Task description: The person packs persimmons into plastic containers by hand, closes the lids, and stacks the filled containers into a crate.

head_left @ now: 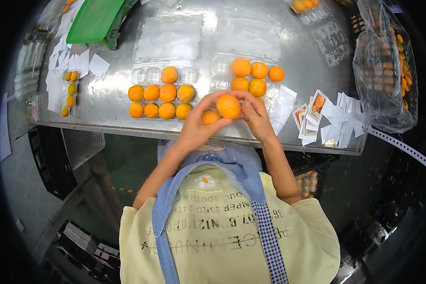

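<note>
My left hand (pixel 201 120) is curled around an orange (pixel 228 106) just above the table's near edge. The fingers and thumb of my right hand (pixel 256 116) close on the same fruit from its right side. A second orange (pixel 211 117) shows between my left thumb and palm; whether it is held or rests beneath I cannot tell. Left of my hands, a clear plastic tray (pixel 189 75) carries several oranges in its cups, with its lid folded back. Behind my hands lies another clear tray (pixel 220 66), partly filled with oranges and partly hidden by my fingers.
Printed cards (pixel 315 106) and white papers (pixel 341 120) lie at the right. A plastic-lined crate of fruit (pixel 402 66) stands beyond. At the back left sits a green container (pixel 92 21), near loose papers (pixel 80 61) and small orange fruit (pixel 71 89). The metal table's edge (pixel 104 131) runs before me.
</note>
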Available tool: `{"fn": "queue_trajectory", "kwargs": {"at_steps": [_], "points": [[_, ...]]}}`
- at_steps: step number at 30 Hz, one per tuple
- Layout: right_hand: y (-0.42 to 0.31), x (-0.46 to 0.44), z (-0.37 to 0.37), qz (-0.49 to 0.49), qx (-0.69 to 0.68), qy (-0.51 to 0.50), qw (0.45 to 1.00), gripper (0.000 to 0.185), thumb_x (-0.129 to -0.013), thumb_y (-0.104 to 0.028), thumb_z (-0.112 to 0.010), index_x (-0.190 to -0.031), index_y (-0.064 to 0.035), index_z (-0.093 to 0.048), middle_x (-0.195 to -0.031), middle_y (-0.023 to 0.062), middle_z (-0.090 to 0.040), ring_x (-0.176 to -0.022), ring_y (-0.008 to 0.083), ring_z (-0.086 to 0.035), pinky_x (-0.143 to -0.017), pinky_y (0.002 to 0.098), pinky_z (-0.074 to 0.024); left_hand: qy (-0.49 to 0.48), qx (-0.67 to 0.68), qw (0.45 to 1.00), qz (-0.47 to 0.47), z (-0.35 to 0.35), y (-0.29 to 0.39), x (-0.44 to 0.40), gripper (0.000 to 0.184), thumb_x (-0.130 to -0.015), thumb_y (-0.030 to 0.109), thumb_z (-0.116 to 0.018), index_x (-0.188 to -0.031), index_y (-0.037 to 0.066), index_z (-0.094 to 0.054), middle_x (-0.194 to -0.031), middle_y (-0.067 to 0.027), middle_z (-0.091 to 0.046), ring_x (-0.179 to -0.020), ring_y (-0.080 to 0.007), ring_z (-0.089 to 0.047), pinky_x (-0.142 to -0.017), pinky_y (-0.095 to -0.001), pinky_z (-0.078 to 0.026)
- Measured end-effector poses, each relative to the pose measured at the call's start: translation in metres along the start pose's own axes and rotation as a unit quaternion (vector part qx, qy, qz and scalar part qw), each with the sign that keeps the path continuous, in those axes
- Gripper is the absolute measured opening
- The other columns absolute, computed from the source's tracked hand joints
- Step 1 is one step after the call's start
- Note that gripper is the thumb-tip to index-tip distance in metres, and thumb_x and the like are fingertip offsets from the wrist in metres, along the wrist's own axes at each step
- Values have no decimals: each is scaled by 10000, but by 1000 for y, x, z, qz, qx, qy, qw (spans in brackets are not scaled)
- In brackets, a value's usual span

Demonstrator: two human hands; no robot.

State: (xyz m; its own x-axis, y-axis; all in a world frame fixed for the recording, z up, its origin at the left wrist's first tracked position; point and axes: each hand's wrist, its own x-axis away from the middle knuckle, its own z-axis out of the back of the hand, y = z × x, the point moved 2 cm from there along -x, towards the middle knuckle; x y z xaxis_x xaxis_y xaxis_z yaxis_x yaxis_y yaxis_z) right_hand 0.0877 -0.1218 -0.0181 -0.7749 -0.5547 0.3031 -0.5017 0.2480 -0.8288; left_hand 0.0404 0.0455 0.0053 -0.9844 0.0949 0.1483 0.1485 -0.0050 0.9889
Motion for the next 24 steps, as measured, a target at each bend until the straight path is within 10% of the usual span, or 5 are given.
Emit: {"fn": "queue_trajectory", "kwargs": {"at_steps": [11, 15, 24], "points": [[-1, 1, 0, 30, 194, 19, 980, 518, -789, -167, -738, -1229, -13, -511, -1143, 88, -571, -952, 162, -607, -762, 282, -512, -24, -128, 991, -32, 3, -8, -4, 634, -807, 49, -685, -1378, 79, -412, -1104, -72, -575, -876, -99, -562, -713, -222, -489], [-12, 7, 28, 58, 226, 107, 966, 537, -750, -161, -767, -1213, -32, -526, -1115, 72, -593, -958, 152, -603, -783, 283, -497, -28, 117, 980, 160, 0, -20, 3, 639, -804, 77, -678, -1379, 81, -399, -1156, -84, -537, -960, -143, -562, -846, -300, -490], [-35, 22, 117, 142, 516, 228, 813, 518, -717, -120, -751, -1187, -40, -548, -1088, 106, -604, -968, 227, -594, -850, 329, -484, -32, 364, 901, 234, 5, -27, -6, 443, -864, 92, -566, -1290, 16, -470, -1198, -115, -508, -1140, -258, -528, -1007, -417, -430]]}}
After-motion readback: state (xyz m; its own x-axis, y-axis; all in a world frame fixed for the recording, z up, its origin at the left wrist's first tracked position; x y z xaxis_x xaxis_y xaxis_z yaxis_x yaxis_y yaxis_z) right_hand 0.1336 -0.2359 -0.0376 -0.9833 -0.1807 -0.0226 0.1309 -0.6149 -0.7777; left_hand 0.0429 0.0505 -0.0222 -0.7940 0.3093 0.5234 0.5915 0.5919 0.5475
